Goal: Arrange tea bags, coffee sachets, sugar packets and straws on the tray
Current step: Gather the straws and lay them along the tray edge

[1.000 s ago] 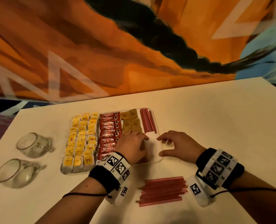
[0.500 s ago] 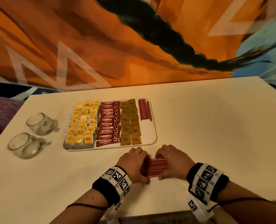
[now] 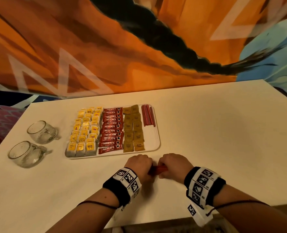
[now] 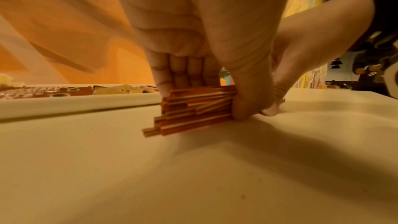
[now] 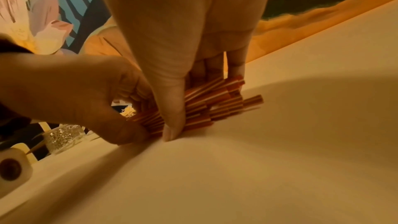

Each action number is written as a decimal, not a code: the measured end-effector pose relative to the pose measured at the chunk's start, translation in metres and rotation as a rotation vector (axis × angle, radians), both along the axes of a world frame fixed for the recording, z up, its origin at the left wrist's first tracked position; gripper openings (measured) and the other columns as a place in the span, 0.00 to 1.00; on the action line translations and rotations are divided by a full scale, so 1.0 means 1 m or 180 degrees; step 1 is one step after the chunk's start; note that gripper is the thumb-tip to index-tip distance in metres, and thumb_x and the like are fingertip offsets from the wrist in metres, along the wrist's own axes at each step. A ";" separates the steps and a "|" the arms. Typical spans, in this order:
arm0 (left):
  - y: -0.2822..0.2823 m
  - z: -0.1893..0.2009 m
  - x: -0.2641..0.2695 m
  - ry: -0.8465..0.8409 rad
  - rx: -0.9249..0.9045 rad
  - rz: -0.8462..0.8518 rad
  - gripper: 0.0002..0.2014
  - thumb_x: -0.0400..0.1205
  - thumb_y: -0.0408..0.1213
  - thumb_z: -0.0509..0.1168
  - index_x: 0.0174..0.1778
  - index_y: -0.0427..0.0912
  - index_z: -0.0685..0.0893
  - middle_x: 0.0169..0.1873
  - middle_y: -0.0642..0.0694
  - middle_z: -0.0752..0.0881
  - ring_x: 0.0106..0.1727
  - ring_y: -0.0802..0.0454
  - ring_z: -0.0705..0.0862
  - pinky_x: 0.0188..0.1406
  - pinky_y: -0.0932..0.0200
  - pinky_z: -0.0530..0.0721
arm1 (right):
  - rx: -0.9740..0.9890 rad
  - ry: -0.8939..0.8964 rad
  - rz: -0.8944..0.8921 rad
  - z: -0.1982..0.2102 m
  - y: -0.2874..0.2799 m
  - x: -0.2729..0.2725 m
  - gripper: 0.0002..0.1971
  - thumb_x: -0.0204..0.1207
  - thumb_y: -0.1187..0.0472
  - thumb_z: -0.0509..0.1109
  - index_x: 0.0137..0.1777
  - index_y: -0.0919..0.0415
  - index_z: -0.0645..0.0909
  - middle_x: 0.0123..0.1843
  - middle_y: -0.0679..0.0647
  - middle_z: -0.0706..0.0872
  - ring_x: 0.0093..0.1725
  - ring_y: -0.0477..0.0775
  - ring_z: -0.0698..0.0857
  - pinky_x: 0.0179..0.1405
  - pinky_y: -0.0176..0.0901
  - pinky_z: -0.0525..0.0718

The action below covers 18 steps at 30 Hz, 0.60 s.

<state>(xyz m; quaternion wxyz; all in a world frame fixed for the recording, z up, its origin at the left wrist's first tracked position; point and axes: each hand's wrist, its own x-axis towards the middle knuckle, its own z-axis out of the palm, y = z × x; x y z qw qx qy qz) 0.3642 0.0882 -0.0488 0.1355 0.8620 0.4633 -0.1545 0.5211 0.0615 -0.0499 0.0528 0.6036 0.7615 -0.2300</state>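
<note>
Red straws [image 3: 157, 169] bundled on table just before tray [image 3: 156, 140]; tray holds tea bags [image 3: 85, 132], sachets [image 3: 111, 130], sugar [image 3: 133, 128], more straws [image 3: 147, 117].

both hands off the tray [image 3: 157, 142] and down on the table, left hand [image 3: 138, 164] and right hand [image 3: 174, 163] now squeezed close around the loose red straws [image 3: 158, 169], spread pile now a tight bunch

Two clear glass mugs [image 3: 42, 132] [image 3: 26, 153] lie on their sides on the white table [image 3: 223, 140], left of everything else, one just nearer than the other. Behind the table's far edge, a painted wall mural [image 3: 105, 47]: orange ground, black jagged streak, pale blue at right.
</note>
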 end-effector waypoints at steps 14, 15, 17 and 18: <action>0.000 -0.009 0.001 0.0121 -0.0048 -0.0323 0.21 0.80 0.48 0.65 0.64 0.39 0.76 0.60 0.39 0.79 0.62 0.40 0.78 0.57 0.48 0.77 | -0.0208 -0.0339 0.0156 -0.001 -0.001 -0.007 0.16 0.79 0.51 0.67 0.61 0.60 0.80 0.60 0.59 0.82 0.59 0.62 0.82 0.51 0.50 0.77; -0.001 -0.011 0.000 0.0093 -0.0022 -0.0338 0.20 0.81 0.47 0.63 0.64 0.39 0.75 0.61 0.39 0.79 0.62 0.40 0.78 0.57 0.47 0.77 | -0.0220 -0.0357 0.0176 -0.001 -0.002 -0.007 0.16 0.80 0.51 0.66 0.62 0.61 0.79 0.61 0.59 0.81 0.60 0.62 0.81 0.53 0.51 0.76; -0.002 -0.015 -0.002 0.0026 0.0021 -0.0337 0.17 0.84 0.45 0.59 0.64 0.39 0.74 0.61 0.39 0.77 0.62 0.40 0.77 0.57 0.46 0.77 | -0.0288 -0.0339 0.0190 0.000 -0.002 -0.007 0.16 0.81 0.51 0.65 0.62 0.61 0.78 0.62 0.60 0.80 0.61 0.62 0.80 0.54 0.51 0.75; -0.003 -0.015 -0.003 0.0013 0.0016 -0.0327 0.15 0.85 0.43 0.56 0.64 0.39 0.74 0.61 0.39 0.77 0.62 0.39 0.77 0.57 0.46 0.77 | -0.0339 -0.0309 0.0188 0.001 -0.001 -0.007 0.16 0.81 0.51 0.65 0.62 0.61 0.77 0.62 0.60 0.80 0.60 0.62 0.80 0.55 0.51 0.75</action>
